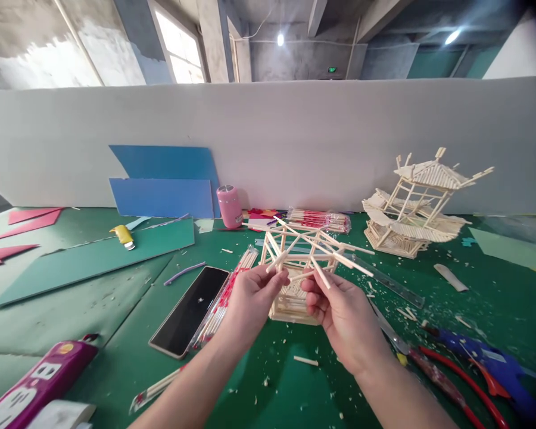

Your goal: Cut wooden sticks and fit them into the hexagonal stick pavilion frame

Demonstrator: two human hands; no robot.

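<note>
Two-handed handling of a small stick frame at the middle of a green worktop. The frame stood upright on its base just ahead of the person, its pale roof sticks fanning outward at the top. The left hand reached in at the frame's near left side, and the right hand at its near right side. A thin stick spanned the gap between the hands; whether it was joined to the frame could not be told. The left grip was pinched together at the stick's left end, and the right grip was closed about its right end, just beneath a sloping roof stick.

Left of the frame lay a phone, screen upward, beside a wrapped bundle of red-marked sticks; farther left were a green board and a yellow cutter. Behind the frame stood a pink container, near blue boards leaning on a pale partition. To the right rear stood a larger stick pavilion with a slatted roof. A clear ruler lay between pavilion and right hand. At the near right, a blue glue gun rested beside red-handled pliers.
</note>
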